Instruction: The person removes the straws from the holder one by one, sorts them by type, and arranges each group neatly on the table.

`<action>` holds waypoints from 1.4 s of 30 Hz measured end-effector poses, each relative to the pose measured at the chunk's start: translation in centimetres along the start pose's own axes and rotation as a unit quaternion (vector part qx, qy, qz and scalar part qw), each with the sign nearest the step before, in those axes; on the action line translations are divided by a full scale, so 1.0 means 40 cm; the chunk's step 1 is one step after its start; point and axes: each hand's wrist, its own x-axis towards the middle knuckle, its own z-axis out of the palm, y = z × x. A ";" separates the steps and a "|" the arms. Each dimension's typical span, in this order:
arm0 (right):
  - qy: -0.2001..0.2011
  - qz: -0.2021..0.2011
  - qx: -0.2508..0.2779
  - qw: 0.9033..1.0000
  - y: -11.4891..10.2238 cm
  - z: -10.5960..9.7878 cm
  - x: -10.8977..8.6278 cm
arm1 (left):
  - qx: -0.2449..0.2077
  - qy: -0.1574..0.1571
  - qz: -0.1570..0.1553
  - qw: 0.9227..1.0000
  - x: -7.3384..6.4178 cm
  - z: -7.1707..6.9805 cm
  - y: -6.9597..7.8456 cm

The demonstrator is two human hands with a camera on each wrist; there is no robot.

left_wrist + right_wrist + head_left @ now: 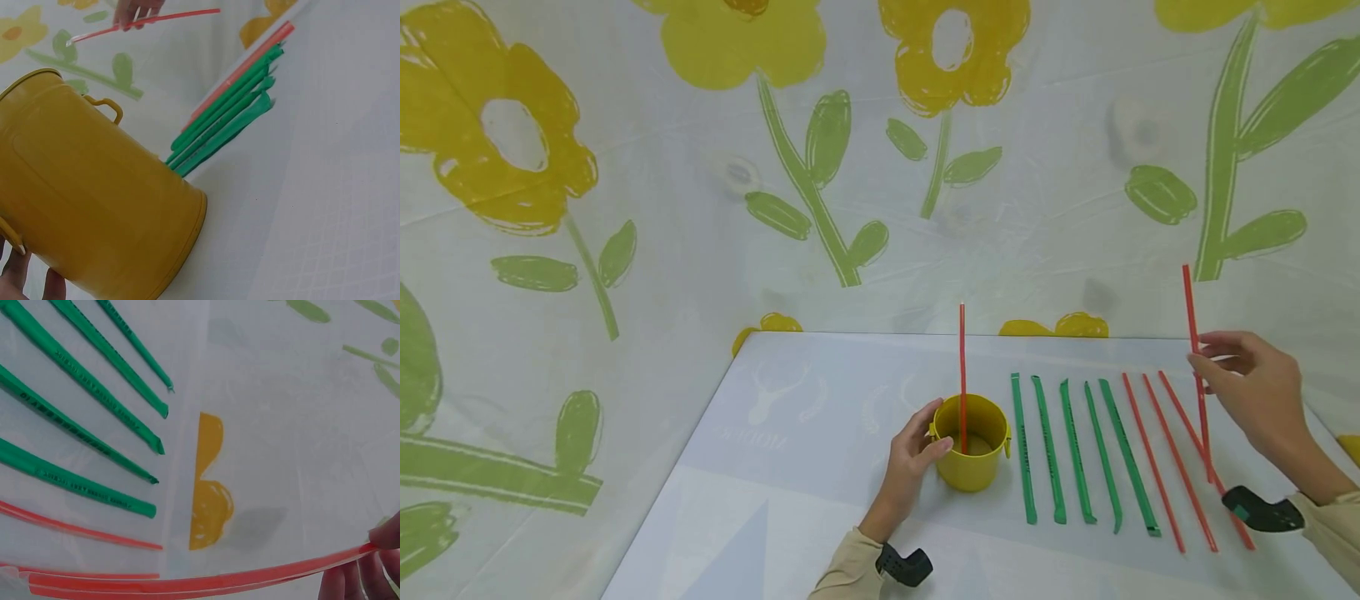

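My left hand (904, 471) grips the left side of a small yellow bucket (967, 473), thumb at the rim. The bucket stands upright on the table, and one red straw (962, 350) leans up out of it. Over the table's right side, my right hand (1262, 383) pinches another red straw (1190, 304) between thumb and fingers, holding it nearly upright. In the right wrist view this held straw (187, 584) crosses the bottom of the picture. Below that hand, three red straws (1153, 462) lie on the table.
Several green straw-like sticks in printed wrappers (1024, 450) lie in a row between the bucket and the red straws. The white table (752, 500) ends at a flower-printed curtain (1037, 250) behind. Each wrist wears a black device (904, 565).
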 end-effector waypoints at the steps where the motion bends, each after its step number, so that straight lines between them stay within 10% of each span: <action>1: -0.001 0.002 -0.006 1.000 0.003 0.000 0.000 | -0.001 0.002 0.002 1.000 0.000 0.001 -0.002; 42: -0.066 0.091 -0.123 0.986 0.233 0.045 0.001 | -0.003 -0.012 -0.010 1.000 -0.001 -0.003 0.019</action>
